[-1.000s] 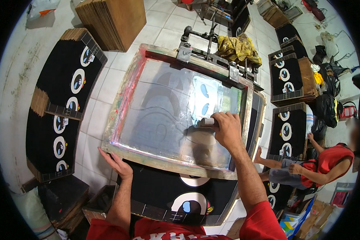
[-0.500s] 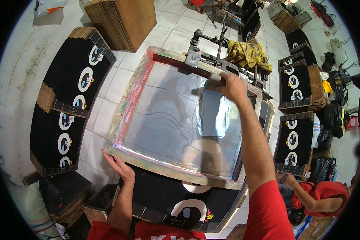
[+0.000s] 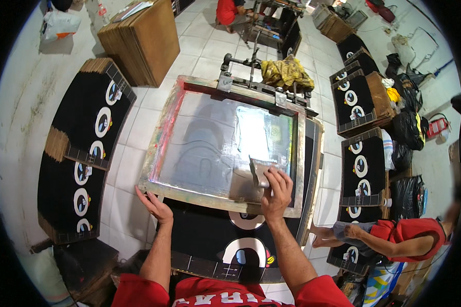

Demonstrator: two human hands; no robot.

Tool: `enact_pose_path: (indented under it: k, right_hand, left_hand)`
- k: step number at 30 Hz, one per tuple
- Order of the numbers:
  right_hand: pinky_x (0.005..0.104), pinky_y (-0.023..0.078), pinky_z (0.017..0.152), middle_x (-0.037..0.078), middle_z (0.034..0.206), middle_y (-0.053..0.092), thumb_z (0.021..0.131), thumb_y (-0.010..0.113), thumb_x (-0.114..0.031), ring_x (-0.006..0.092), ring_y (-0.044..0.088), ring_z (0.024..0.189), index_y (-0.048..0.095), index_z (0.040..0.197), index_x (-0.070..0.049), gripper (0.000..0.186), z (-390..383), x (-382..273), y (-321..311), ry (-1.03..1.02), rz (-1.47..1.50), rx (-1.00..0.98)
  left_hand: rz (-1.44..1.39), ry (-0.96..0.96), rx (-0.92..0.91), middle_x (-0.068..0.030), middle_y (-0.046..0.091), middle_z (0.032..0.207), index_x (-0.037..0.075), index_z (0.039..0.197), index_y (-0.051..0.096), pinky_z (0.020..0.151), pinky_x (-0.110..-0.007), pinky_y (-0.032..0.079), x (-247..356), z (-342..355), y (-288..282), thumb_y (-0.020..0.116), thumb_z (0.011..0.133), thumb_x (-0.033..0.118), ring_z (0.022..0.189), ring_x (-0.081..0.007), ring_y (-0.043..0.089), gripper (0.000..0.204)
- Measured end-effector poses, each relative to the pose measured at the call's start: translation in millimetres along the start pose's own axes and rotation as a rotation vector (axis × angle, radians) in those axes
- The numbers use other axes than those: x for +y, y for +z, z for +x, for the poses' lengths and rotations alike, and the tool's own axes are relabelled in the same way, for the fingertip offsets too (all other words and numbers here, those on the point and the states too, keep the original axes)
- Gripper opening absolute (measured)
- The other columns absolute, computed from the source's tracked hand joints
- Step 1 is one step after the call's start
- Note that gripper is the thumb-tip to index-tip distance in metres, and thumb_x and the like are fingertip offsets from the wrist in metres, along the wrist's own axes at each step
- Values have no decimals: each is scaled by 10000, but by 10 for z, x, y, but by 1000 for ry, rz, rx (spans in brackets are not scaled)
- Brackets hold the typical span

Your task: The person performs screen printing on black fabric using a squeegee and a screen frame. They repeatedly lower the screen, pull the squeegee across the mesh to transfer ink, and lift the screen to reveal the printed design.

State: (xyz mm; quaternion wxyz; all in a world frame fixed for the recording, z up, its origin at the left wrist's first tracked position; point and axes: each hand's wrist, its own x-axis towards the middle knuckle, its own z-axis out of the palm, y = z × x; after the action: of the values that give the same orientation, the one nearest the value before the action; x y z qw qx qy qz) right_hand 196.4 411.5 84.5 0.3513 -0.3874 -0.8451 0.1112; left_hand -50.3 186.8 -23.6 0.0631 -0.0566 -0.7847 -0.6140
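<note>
In front of me a wooden screen-printing frame [image 3: 215,202] with translucent mesh lies over a black printed panel [image 3: 200,225] bearing white ring-shaped eyes. My left hand [image 3: 158,207] touches the frame's near left corner, its fingers stretched out along the edge. Near the front right of the mesh, my right hand [image 3: 277,194] grips a squeegee [image 3: 262,173], whose lower edge is partly hidden by its own body and shadow. A pale, shiny patch [image 3: 252,133] shows on the mesh beyond the squeegee. Metal hinge clamps [image 3: 225,83] hold the frame's far side.
Stacks of black printed panels stand left [image 3: 82,117] and right [image 3: 361,169]. A brown board stack [image 3: 143,46] is at the far left. A yellow stained cloth [image 3: 287,72] hangs on the clamp rig. A co-worker in red [image 3: 410,238] is at right; another person [image 3: 228,13] crouches far off.
My right hand has drawn the squeegee from the frame's far side toward me, to the near right of the mesh. The left hand stays at the corner. The view has shifted.
</note>
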Motion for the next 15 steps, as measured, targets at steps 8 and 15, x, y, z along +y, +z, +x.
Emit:
enact_pose_path:
  k: [8, 15]
  right_hand:
    - [470, 465, 1057, 131, 1189, 732, 755, 559, 98, 340, 656, 1138, 726, 1149, -59, 456, 631, -599, -852, -230, -7, 377]
    - [422, 514, 833, 97, 1044, 729, 864, 766, -148, 319, 658, 967, 711, 1211, -138, 352, 2222, -914, -1516, -127, -121, 421]
  left_hand:
    - [-402, 221, -12, -100, 582, 976, -15, 1603, 296, 802, -318, 479, 1561, 560, -98, 366, 1109, 210, 879, -177, 553, 548]
    - [-289, 266, -234, -133, 696, 1000, -49, 1450, 498, 778, -353, 502, 1539, 1328, -249, 453, 1110, 249, 856, -182, 640, 454]
